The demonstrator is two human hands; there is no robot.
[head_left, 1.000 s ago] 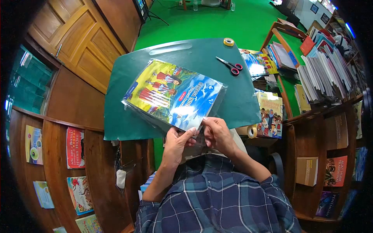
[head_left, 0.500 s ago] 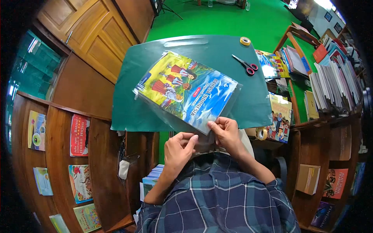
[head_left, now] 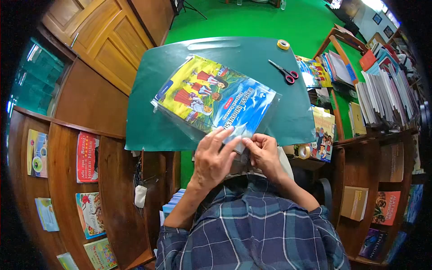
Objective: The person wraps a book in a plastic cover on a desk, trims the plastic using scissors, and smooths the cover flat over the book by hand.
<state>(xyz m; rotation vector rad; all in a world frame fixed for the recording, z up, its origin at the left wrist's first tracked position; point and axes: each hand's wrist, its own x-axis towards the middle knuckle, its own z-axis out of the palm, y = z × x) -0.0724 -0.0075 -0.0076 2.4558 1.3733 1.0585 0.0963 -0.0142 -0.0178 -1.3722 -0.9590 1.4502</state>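
"Pinching the near corner of the book (head_left: 216, 96), is the right hand (head_left: 265, 153) doing it well?"

"I believe yes. Its grip is narrow and holds that corner. The left hand (head_left: 213, 157) is bent low over the same corner; whether it also pinches something, I cannot tell."

"Where exactly is the book?"

"It is over the worktop (head_left: 144, 135), turned slantwise, with its lowest corner at the near edge. Some clear film (head_left: 182, 123) extends past its sides."

"What do you advise for this step?"

"In my judgement, the right hand should hold the corner firmly, without bending it, while the left hand presses the film smooth. The film is probably slippery, so a loose hold could make a wrinkle."

"And how many things do you count?"

"One book on the worktop, one pair of scissors (head_left: 284, 70) near the right edge, one roll of tape (head_left: 283, 47) at the far right corner. A second roll (head_left: 300, 152) is just off the near edge, by the right corner. Beyond the right edge, I count two more: one blue-and-yellow book (head_left: 315, 74) and one cream book (head_left: 321, 135)."
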